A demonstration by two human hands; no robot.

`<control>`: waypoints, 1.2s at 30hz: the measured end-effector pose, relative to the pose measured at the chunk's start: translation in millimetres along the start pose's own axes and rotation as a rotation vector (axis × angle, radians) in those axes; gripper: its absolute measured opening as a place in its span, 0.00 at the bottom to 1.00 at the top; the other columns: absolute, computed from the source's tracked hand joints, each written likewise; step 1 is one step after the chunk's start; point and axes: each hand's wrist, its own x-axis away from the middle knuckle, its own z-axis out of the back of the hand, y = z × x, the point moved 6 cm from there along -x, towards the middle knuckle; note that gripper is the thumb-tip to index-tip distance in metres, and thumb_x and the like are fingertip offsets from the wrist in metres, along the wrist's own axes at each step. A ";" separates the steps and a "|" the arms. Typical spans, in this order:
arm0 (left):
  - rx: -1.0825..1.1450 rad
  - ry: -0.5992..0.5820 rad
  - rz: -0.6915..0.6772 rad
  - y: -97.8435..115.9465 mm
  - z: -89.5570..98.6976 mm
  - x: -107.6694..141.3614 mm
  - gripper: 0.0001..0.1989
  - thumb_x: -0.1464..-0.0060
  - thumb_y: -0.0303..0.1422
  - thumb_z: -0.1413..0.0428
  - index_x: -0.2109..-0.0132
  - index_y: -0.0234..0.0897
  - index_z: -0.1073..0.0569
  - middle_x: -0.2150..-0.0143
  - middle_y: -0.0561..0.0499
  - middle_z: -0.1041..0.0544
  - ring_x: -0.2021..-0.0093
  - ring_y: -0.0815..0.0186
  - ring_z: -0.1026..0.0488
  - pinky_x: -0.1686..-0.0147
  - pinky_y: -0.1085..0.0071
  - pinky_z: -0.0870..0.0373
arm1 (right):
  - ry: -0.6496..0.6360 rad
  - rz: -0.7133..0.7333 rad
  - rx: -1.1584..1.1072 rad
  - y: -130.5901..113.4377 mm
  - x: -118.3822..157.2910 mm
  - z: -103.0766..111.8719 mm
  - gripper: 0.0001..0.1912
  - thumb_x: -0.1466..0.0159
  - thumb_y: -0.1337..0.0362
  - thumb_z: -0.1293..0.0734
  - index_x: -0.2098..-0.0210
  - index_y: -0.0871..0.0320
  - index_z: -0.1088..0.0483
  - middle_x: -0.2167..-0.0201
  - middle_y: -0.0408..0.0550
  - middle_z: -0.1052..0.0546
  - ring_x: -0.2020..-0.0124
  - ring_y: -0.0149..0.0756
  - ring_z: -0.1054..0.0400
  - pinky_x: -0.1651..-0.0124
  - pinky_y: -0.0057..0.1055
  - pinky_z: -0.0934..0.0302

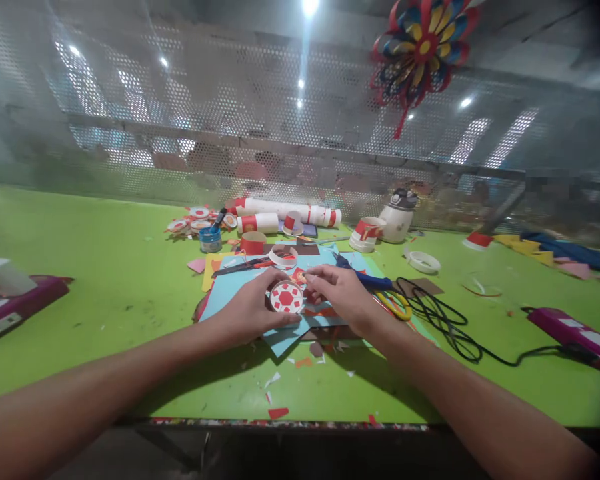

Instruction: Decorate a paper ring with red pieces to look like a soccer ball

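Observation:
My left hand [253, 301] curves around a round white paper piece [287, 297] patterned with red shapes, holding it by its rim between thumb and fingers. Close to its upper right edge, my right hand [341, 293] has its fingers pinched together at a small red-and-orange piece [299, 275]. Both hands are over light blue paper sheets [280, 343]. Just beyond them lie a white tape ring [283, 255] and a dark cutting tool [240, 266]. To the right of my right hand are a blue glue gun [375, 281] and yellow scissor handles [400, 307].
A black cable [445, 327] runs to a purple power strip [575, 333]; another purple strip [27, 303] sits left. Behind are a blue jar [211, 239], white-and-red tubes [257, 223], cups [365, 233] and a white container [399, 219]. Paper scraps [279, 413] dot the front edge.

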 end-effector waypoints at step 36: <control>0.055 0.010 -0.042 -1.1 1.8 -0.8 0.31 0.51 0.36 0.40 0.40 0.38 0.36 0.39 0.40 0.31 0.47 0.56 0.28 0.52 0.58 0.28 | -0.109 -0.072 -0.050 5.7 0.9 -6.3 0.09 0.45 0.61 0.27 0.70 0.60 0.26 0.80 0.40 0.26 0.78 0.27 0.34 0.72 0.27 0.37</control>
